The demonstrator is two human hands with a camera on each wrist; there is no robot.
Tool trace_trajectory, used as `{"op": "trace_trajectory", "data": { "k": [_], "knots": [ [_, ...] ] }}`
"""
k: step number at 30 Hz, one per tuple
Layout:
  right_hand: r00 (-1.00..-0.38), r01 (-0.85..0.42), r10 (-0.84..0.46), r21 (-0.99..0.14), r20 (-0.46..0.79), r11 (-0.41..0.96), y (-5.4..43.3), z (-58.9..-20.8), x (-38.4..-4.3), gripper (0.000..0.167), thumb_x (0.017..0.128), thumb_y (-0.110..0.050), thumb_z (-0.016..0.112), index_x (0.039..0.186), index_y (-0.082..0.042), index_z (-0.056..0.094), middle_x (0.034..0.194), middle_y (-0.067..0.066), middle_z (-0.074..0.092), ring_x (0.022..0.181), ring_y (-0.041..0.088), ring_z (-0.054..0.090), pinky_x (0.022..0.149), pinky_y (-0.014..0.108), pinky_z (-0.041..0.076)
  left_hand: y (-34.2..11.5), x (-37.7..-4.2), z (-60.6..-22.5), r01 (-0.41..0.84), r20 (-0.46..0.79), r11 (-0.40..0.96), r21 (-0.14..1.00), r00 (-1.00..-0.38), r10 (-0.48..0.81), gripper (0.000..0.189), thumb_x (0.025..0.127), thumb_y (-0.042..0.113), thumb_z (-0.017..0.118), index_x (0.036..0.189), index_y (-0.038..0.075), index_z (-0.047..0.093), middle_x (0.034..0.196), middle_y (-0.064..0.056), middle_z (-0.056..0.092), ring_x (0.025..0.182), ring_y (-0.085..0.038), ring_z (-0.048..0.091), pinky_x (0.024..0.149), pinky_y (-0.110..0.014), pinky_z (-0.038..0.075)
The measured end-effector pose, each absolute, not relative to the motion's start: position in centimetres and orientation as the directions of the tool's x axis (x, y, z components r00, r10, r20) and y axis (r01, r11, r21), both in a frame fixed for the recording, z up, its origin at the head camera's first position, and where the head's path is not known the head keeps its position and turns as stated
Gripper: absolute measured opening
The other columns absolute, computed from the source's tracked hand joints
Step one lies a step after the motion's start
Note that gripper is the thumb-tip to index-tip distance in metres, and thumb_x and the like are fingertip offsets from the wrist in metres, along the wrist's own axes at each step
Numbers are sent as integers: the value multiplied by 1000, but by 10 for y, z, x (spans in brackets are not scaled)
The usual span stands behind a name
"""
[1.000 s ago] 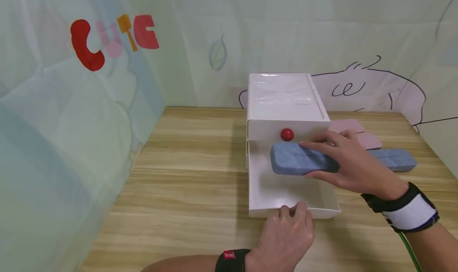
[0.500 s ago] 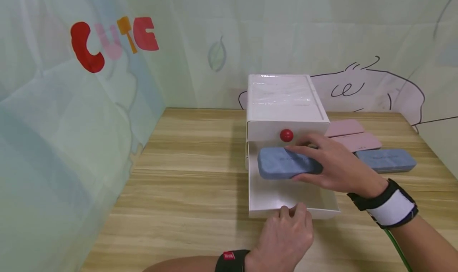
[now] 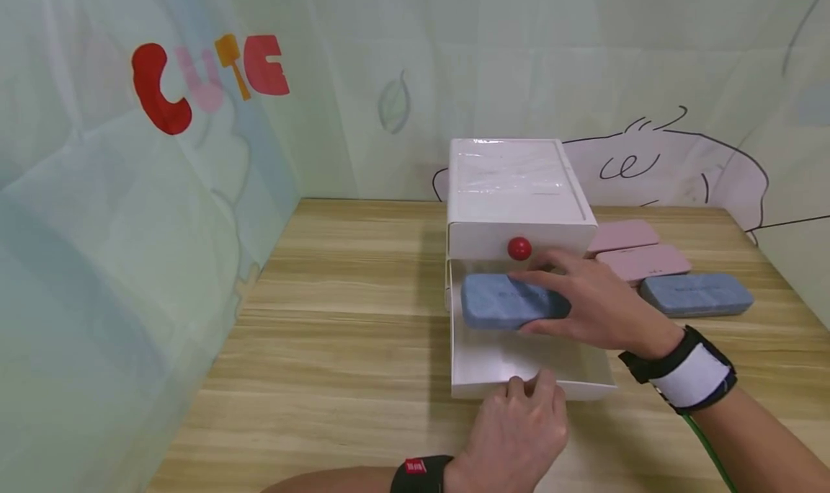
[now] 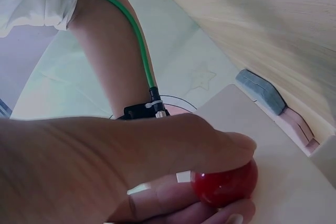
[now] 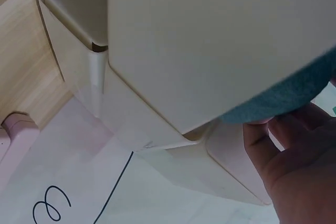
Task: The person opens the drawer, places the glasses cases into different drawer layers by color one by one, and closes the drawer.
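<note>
My right hand (image 3: 603, 302) grips a blue oblong case, like a glasses case (image 3: 489, 302), thumb on the near side and fingers on the far side. It holds the case level over the pulled-out lower drawer (image 3: 470, 390) of a white drawer box (image 3: 512, 179), toward the drawer's back. In the right wrist view the drawer wall hides most of the case (image 5: 286, 95). At the drawer's front is my left hand (image 3: 515, 428). The left wrist view shows its thumb and fingers around the drawer's round red knob (image 4: 223, 184).
The closed upper drawer carries another red knob (image 3: 519, 249). On the table right of the box lie a second blue case (image 3: 697, 293) and two pink cases, one nearer (image 3: 642, 262) and one farther back (image 3: 625, 234). Printed cloth walls (image 3: 363, 118) enclose the table.
My right hand has carried the blue case leftward and slightly lower over the drawer, with most of the movement early on. My left hand stays at the drawer front.
</note>
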State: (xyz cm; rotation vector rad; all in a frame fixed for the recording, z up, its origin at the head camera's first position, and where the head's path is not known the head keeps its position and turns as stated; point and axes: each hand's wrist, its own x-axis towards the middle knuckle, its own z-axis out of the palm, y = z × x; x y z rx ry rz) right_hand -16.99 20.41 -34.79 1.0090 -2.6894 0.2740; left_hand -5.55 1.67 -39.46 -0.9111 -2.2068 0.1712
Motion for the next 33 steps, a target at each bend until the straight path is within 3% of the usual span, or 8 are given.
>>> {"op": "trace_trajectory", "data": {
  "k": [10, 21, 33],
  "knots": [
    [-758, -636, -597, -92, 263, 766, 200, -357, -174, 74, 70, -59, 86, 133, -24, 69, 121, 4, 64, 98, 16, 56, 76, 33, 44, 16, -55, -395, 561, 587, 746, -358, -486, 647, 17, 91, 18, 58, 82, 18, 72, 77, 6, 50, 53, -7, 49, 44, -17, 39],
    [-773, -623, -585, -122, 244, 773, 200, -370, -180, 77, 68, -61, 87, 131, -20, 70, 128, 9, 65, 109, 23, 63, 85, 42, 53, 16, -55, -394, 557, 576, 742, -372, -489, 655, 17, 91, 21, 56, 81, 20, 69, 75, 8, 46, 55, -4, 47, 42, -18, 34],
    [-790, -597, -561, -101, 248, 796, 195, -374, -179, 77, 66, -56, 90, 131, -18, 70, 128, 13, 66, 111, 30, 66, 90, 52, 55, 17, -55, -394, 553, 575, 742, -378, -488, 657, 18, 92, 21, 55, 81, 21, 69, 75, 9, 45, 55, -4, 47, 45, -17, 35]
  ]
}}
